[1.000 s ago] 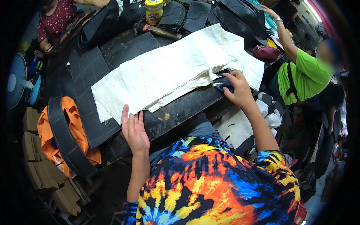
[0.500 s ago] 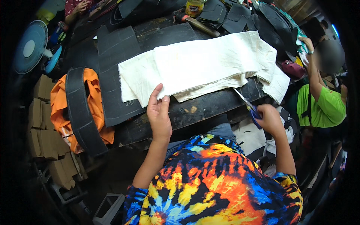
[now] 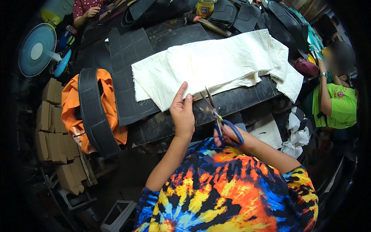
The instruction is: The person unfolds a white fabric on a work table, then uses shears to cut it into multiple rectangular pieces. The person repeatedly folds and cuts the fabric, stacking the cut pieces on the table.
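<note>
A long stack of folded white cloth (image 3: 208,58) lies across the dark table, its front edge layered and frayed. My left hand (image 3: 182,118) is at the cloth's front edge, index finger stretched out over it and thumb apart; its other fingers are mostly hidden. In my right hand (image 3: 228,135), close to my body, is a pair of scissors (image 3: 216,114) with dark blue handles. The blades stand apart and point toward the cloth's front edge, just right of my left hand.
Black sheet material (image 3: 129,50) lies left of the cloth, beside an orange cloth bundle (image 3: 69,92) with a black strap (image 3: 91,112). A hammer (image 3: 212,27) and a jar (image 3: 205,7) lie behind. A blue fan (image 3: 37,50) stands left; a person in green (image 3: 337,104) works right.
My right hand has brought the scissors leftward from the cloth's right part toward my left hand and nearer my body. The blades now stand apart. The left hand stays at the cloth's edge.
</note>
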Demonstrator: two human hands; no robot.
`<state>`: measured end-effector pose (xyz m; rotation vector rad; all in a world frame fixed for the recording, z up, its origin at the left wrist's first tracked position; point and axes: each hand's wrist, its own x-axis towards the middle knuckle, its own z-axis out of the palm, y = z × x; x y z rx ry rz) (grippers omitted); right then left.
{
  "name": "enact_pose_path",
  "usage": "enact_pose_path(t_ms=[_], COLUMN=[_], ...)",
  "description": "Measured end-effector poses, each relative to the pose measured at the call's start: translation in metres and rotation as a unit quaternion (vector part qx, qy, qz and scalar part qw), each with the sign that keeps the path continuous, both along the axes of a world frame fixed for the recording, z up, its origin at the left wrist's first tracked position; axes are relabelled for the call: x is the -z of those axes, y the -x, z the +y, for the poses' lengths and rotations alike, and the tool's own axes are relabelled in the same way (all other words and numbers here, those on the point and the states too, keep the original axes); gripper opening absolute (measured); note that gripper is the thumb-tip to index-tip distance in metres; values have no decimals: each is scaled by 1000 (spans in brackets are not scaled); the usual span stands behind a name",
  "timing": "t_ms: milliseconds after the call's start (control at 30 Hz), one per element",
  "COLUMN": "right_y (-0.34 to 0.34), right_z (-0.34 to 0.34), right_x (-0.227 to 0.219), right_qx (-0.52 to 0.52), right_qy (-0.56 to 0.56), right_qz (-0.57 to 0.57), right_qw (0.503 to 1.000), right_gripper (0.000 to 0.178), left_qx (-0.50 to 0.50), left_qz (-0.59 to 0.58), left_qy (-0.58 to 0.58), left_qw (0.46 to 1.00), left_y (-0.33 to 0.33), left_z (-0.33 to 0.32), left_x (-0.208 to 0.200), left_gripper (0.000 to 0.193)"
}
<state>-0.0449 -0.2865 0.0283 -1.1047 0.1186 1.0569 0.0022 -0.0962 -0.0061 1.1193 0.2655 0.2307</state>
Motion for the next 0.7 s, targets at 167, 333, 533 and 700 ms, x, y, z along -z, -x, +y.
enact_pose_path(t_ms=[167,333,533,700], right_y=[-10,-9,-8,-1], right_z=[34,50,52,47], right_x=[4,-2,-3,-5], right_qx=[79,99,106,84], right_qy=[-7,3,25,54], right_qz=[21,-34,-62,-87], right_qw=[997,995,992,991], right_gripper=[43,39,36,30], left_qx=[30,44,50,24], left_qz=[24,33,18,4], left_qy=[-22,36,36,35], left_qw=[999,998,998,999], left_y=[10,14,11,8], left_z=[-15,-15,-15,-14], left_x=[-6,-13,-13,-10], left_gripper=[43,45,46,45])
